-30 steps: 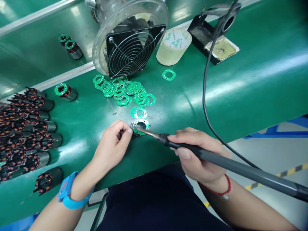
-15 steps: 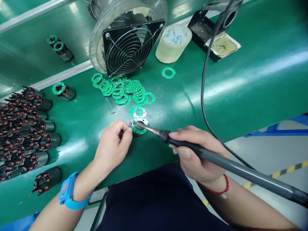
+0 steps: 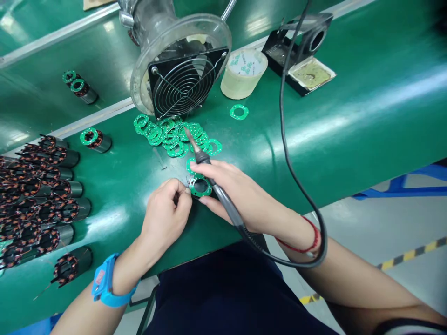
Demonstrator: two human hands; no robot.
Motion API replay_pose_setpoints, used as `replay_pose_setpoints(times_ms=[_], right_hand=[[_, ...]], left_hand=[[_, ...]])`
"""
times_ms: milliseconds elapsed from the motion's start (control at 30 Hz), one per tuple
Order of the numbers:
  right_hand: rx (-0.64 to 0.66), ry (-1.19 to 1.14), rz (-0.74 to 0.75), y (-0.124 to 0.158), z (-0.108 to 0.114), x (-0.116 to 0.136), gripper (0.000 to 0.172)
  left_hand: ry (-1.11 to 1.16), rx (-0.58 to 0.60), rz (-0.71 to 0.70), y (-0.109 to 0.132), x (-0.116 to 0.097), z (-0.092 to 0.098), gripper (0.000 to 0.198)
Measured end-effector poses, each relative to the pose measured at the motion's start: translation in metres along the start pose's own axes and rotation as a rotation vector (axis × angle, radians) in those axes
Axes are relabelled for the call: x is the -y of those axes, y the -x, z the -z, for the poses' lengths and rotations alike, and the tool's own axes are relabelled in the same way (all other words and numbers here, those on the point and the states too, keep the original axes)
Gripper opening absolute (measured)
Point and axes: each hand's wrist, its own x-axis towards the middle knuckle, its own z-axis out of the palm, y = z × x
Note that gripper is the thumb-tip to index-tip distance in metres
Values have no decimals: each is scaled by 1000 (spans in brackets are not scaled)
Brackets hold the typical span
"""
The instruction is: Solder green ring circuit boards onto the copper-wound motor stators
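Note:
My left hand [image 3: 166, 211] is closed in a pinch at the left edge of a green ring-shaped circuit board [image 3: 196, 191], where a thin wire shows at the fingertips. This board sits on a dark motor stator, mostly hidden beneath it. In my right hand [image 3: 240, 195] is a soldering iron [image 3: 223, 197], its tip pointing up and away over the loose boards. The right thumb and fingertips reach to the right side of the same board. Just behind it, another green ring board [image 3: 190, 165] is partly covered by my right hand.
Loose ring boards [image 3: 171, 135] lie piled before a fan [image 3: 185, 88]. Wound stators [image 3: 42, 195] crowd the left side; one stator [image 3: 96, 139] wears a board. Tape [image 3: 240, 79] and an iron stand [image 3: 303, 60] are at the back. The iron's cable [image 3: 283, 116] hangs across the right.
The soldering iron's tip has left the board and swung up and away, with the handle turned in my right hand. That hand has moved left to the board. My left hand keeps its pinch there.

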Motion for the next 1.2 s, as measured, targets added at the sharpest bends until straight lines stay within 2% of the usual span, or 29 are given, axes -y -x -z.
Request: replay_pose_setpoints(times_ms=[200,333,433,533,600,700,833,900,1000,1100,1200], right_hand=[[-9,-138,-72,2,-5,-3,60],[-7,-186,-96,2,-3,-5,60],[-54,-178,-103,4,-7,-7,58],[-149,-109,-104,6,-12,-7,55],[-213,-31,-104,8,-15,-5,50],[-276,73,-109,10,-19,1,40],[-317,132,-113,12,-23,7,36],[-317,132,-113,13,-24,7,35],[-295,107,-117,12,-24,4,39],[-253,37,-132,8,-21,1,51],[-179,-19,-116,3,-16,-1,51]], left_hand=[[75,35,34,0,3,0,23],[133,39,38,2,9,0,7],[70,9,-93,5,14,-6,38],[-111,11,-241,9,17,-19,57],[-192,-25,-280,11,18,-28,67],[-201,-81,-271,11,18,-34,64],[-147,-54,-254,3,14,-32,45],[-109,-35,-269,-2,14,-29,38],[-85,9,-287,-7,16,-25,39],[-123,57,-290,-7,20,-19,48],[-133,10,-249,-1,22,-11,57]])
